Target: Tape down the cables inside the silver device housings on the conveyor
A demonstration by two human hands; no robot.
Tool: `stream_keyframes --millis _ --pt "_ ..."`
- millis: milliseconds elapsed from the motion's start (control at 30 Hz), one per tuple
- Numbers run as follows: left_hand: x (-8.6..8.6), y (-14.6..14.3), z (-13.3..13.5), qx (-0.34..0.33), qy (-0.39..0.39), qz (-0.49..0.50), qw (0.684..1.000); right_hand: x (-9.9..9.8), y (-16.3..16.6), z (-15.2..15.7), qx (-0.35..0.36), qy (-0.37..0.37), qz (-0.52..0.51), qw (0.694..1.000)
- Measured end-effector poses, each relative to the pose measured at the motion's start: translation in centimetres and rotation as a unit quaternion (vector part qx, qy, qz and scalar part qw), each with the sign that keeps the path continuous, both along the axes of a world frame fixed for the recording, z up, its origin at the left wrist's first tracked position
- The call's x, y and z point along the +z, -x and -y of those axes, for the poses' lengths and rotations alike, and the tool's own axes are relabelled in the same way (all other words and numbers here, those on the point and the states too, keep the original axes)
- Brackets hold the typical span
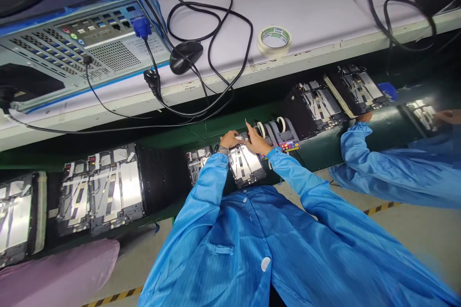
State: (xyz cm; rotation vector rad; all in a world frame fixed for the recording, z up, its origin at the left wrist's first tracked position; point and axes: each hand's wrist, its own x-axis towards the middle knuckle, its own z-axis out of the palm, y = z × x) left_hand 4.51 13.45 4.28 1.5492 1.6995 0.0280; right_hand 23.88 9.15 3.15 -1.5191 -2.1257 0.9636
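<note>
An opened tablet assembly [248, 165] with bright metal plates, ribbon cables and black edges lies in front of me on the green bench. At its far edge, my left hand [229, 139] rests with fingers bent and drawn together; whatever they pinch is too small to make out. My right hand [257, 142] is closed beside it at the upper right corner of the assembly. From its fingers a thin pointed tool [246, 120], tweezers by its look, sticks up. Just left of my left sleeve is another such assembly [196, 160].
Tape dispensers [288, 136] stand right of my hand. Stacked assemblies [320, 105] lie farther right, near a co-worker's sleeve [363, 146]; more assemblies [115, 182] lie left. The shelf above holds a computer case [118, 55], mouse [186, 56], tape roll [274, 41] and cables.
</note>
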Motion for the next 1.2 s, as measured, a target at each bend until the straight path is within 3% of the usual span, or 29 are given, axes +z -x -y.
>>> stream_keyframes --millis 167,300,467,600,700,833,1000,1200 --pt "-0.1 1.1 0.2 0.061 -0.050 0.082 0.993 0.3 0.7 1.3 -0.028 -0.024 0.022 0.999" --pt "0.4 3.8 1.7 0.128 -0.125 0.166 0.970 0.1 0.9 1.1 -0.042 -0.016 0.015 0.999" --pt "0.5 8.5 6.7 0.195 -0.175 0.192 0.946 -0.9 0.4 0.4 -0.055 0.006 -0.036 0.998" --pt "-0.8 10.5 11.3 0.282 -0.176 0.206 0.920 -1.3 -0.1 0.1 -0.060 -0.004 -0.056 0.997" --pt "-2.1 9.9 13.6 0.327 -0.161 0.206 0.908 -0.7 0.2 0.6 -0.072 -0.043 -0.037 0.996" --pt "-3.7 7.5 14.3 0.335 -0.147 0.227 0.902 0.5 2.6 2.0 -0.063 -0.098 -0.043 0.992" --pt "-4.3 5.1 13.6 0.359 -0.138 0.240 0.891 0.1 6.6 3.1 0.047 -0.037 -0.086 0.995" --pt "-3.5 4.1 13.4 0.357 -0.125 0.256 0.890 0.0 8.6 2.0 0.061 -0.011 -0.081 0.995"
